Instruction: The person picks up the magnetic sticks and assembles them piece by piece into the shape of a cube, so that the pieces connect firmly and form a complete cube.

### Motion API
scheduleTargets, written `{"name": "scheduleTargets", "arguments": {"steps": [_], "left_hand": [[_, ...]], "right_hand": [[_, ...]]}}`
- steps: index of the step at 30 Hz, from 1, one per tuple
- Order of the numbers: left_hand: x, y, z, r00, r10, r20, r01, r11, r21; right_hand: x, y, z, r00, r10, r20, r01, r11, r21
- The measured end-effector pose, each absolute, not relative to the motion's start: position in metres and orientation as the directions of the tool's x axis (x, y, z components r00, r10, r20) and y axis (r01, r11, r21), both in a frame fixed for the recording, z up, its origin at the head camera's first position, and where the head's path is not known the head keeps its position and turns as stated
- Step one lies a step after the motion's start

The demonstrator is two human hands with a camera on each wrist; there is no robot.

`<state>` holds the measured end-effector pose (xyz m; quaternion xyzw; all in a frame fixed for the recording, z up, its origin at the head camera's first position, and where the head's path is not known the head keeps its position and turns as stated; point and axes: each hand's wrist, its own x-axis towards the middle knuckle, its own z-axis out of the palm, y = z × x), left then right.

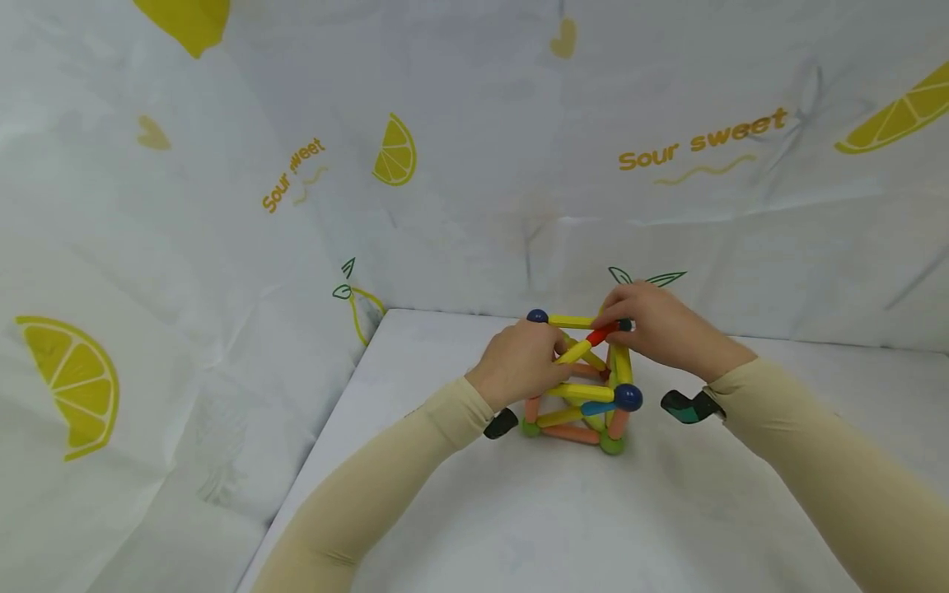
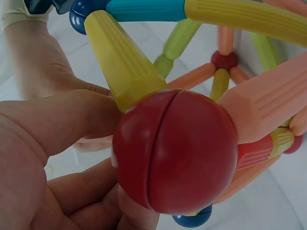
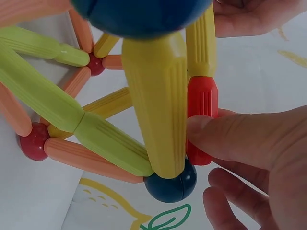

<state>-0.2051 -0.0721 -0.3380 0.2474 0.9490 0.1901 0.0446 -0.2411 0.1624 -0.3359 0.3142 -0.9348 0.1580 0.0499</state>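
A cube-like frame of magnetic sticks and balls stands on the white table (image 1: 549, 527). Near its front-left top corner, my left hand (image 1: 522, 358) pinches a yellow magnetic stick (image 1: 573, 352) beside a red ball (image 2: 175, 151). This stick runs diagonally over the top and meets a red magnetic stick (image 3: 202, 100). Thumb and fingers of my right hand (image 1: 656, 325) pinch the red stick, its end close to the back-right blue ball (image 3: 171, 183). Whether stick and ball touch is unclear. The left fingertips are partly hidden behind the red ball in the left wrist view.
Another blue ball (image 1: 628, 397) marks the front-right top corner, with green balls (image 1: 611, 445) below at the base. Orange sticks (image 1: 569, 433) form the lower edges. Behind the table hangs a white sheet (image 1: 474, 247) printed with lemons.
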Motion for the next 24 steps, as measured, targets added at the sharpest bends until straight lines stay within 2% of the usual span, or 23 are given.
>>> {"name": "scheduleTargets", "arguments": {"steps": [17,24], "left_hand": [[-0.207,-0.073,-0.341,-0.881,0.473,0.003,0.448,0.832,0.327],[-0.205,-0.075,-0.349,-0.884,0.467,0.031,0.453,0.836,0.310]], "right_hand": [[-0.241,0.158,-0.342,-0.808,-0.560,0.183,-0.589,0.767,-0.255],[-0.234,0.158,-0.344,-0.829,-0.528,0.183,-0.558,0.775,-0.297]]}}
